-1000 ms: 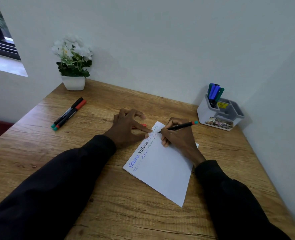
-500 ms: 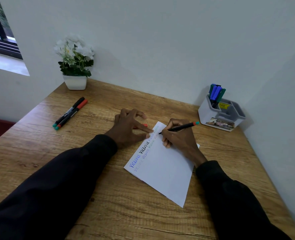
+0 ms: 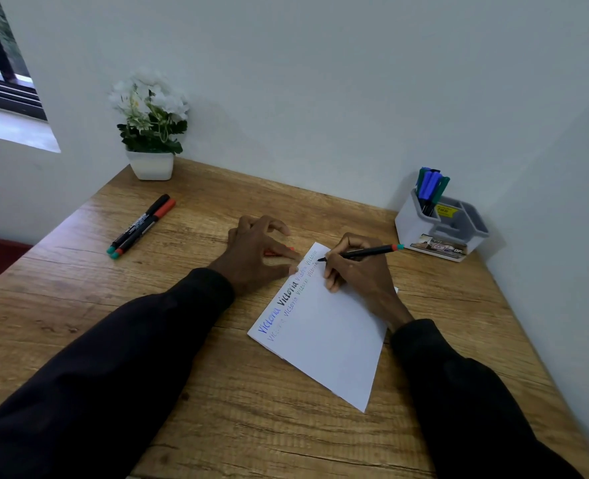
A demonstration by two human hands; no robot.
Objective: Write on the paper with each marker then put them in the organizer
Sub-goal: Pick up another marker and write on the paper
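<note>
A white paper (image 3: pixel 324 340) lies angled on the wooden desk (image 3: pixel 251 409), with rows of handwriting along its upper left edge. My right hand (image 3: pixel 358 271) grips a black marker with a red-and-teal end (image 3: pixel 372 251), its tip on the paper's far corner. My left hand (image 3: pixel 258 250) rests at the paper's left edge with its fingertips touching it, and a red cap (image 3: pixel 279 252) shows tucked between its index finger and thumb. Two capped markers (image 3: pixel 141 224), one black-capped and one red-capped, lie side by side at the left. The grey-white organizer (image 3: pixel 441 229) stands at the right with blue and green markers (image 3: pixel 431 188) upright in its rear slot.
A white pot of white flowers (image 3: pixel 151 133) stands in the desk's far left corner. White walls close the desk at the back and right. A window ledge (image 3: pixel 13 129) is at the upper left. The organizer's front compartments hold a yellow sticker.
The marker tip has crept slightly along the top line of writing. Both hands stay in the same places on the paper.
</note>
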